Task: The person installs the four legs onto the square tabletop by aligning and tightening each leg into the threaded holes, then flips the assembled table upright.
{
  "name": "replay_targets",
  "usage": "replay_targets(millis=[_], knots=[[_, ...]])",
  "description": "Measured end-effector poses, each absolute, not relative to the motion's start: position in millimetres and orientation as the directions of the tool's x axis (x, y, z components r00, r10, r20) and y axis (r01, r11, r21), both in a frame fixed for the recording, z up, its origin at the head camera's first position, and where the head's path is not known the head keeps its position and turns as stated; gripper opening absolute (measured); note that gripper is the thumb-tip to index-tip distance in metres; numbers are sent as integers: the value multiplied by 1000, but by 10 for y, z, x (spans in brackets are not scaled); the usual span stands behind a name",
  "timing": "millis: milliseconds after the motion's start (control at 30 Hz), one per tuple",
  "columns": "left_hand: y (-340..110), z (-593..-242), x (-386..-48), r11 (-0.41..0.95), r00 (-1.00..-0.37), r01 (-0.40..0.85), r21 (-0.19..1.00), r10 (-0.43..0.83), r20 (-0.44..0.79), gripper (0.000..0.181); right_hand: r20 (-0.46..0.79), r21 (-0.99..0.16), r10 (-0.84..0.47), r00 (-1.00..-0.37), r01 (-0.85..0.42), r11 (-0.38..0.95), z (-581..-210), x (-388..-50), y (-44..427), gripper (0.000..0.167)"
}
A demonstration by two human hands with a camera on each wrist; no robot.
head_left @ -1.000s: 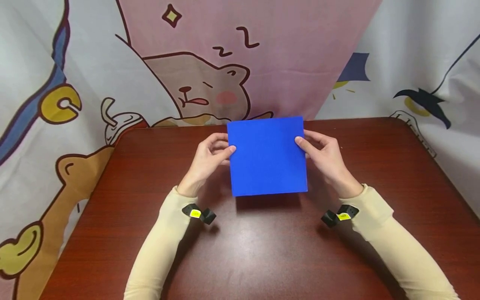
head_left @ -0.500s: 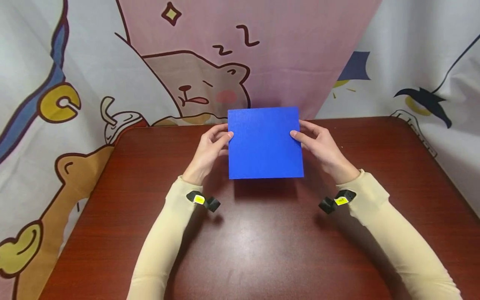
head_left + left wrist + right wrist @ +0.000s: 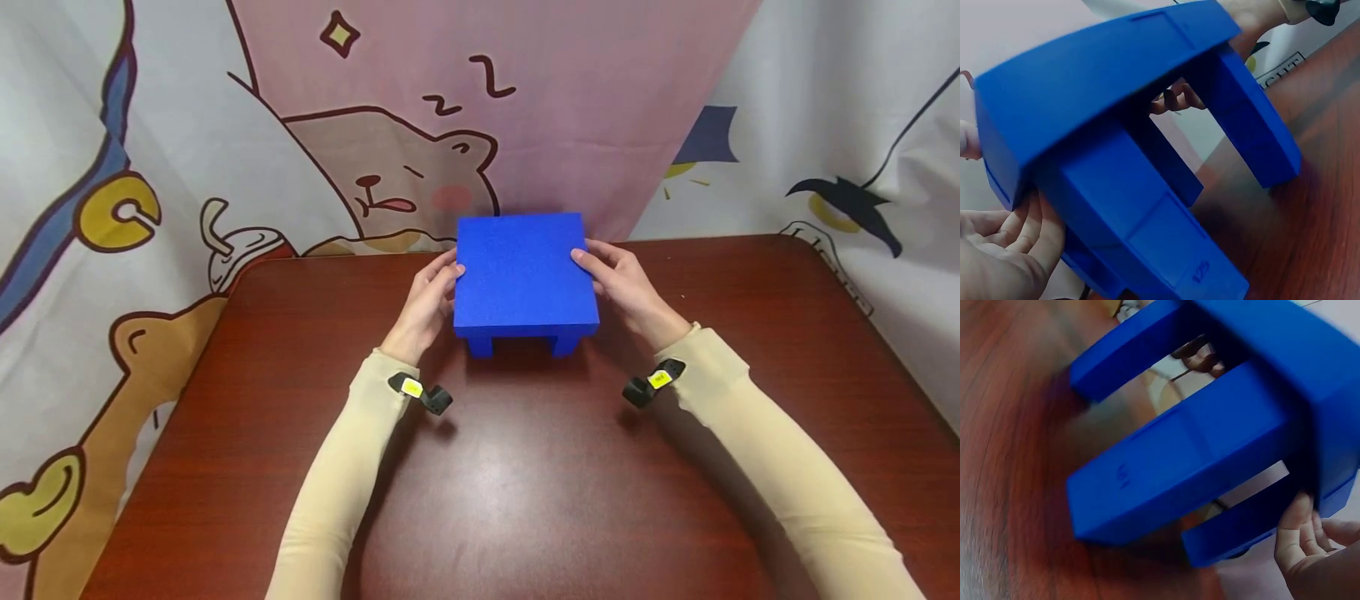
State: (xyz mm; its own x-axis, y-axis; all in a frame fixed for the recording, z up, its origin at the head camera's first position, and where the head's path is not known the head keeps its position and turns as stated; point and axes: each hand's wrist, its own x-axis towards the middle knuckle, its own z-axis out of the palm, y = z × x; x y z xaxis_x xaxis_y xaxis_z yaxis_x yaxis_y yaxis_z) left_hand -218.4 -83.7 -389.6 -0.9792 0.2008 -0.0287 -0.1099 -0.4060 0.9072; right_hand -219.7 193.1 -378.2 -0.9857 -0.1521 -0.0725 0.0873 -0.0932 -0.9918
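Note:
A small blue stool (image 3: 521, 271) with a square flat top is near the back of the table, its legs pointing down. My left hand (image 3: 426, 304) grips the top's left edge, thumb on the upper face and fingers underneath. On the right edge my right hand (image 3: 624, 287) holds it the same way. Two front legs show below the top in the head view. A thick leg (image 3: 1141, 212) fills the left wrist view's middle, and another leg (image 3: 1179, 456) crosses the right wrist view. Whether the feet touch the wood, I cannot tell.
The dark red wooden table (image 3: 495, 483) has rounded far corners. Right behind it hangs a cartoon-print curtain (image 3: 585, 108) with a sleeping bear. Each wrist carries a black camera on a strap, the left camera (image 3: 435, 399) and the right camera (image 3: 638, 392).
The stool has tilted from showing only its top, facing me, to a more level pose with front legs visible. It went away from me first; the right hand has shifted left.

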Motion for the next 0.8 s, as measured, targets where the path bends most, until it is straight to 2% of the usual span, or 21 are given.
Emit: replay_targets(millis=[167, 300, 433, 567, 800], knots=[[-818, -3963, -2189, -395, -979, -142, 908, 191, -70, 51, -90, -982, -125, -988, 109, -152, -3873, -2242, 1917, 65], [-816, -3981, -2206, -377, -979, -117, 919, 199, -43, 51, -82, -979, -109, -991, 101, -178, -3888, -2238, 1919, 66], [-824, -3983, -2235, -365, -978, -105, 925, 206, -29, 51, -69, -982, -99, -993, 85, -170, -3886, -2243, 1916, 66], [-863, -3982, -2234, -297, -980, -93, 950, 194, -35, 50, -64, -984, -98, -993, 79, -162, -3894, -2251, 1931, 65], [-1029, -3988, -2145, -162, -965, -24, 986, 261, 20, 48, -41, -982, -141, -989, 66, -176, -3902, -2191, 2085, 46]])
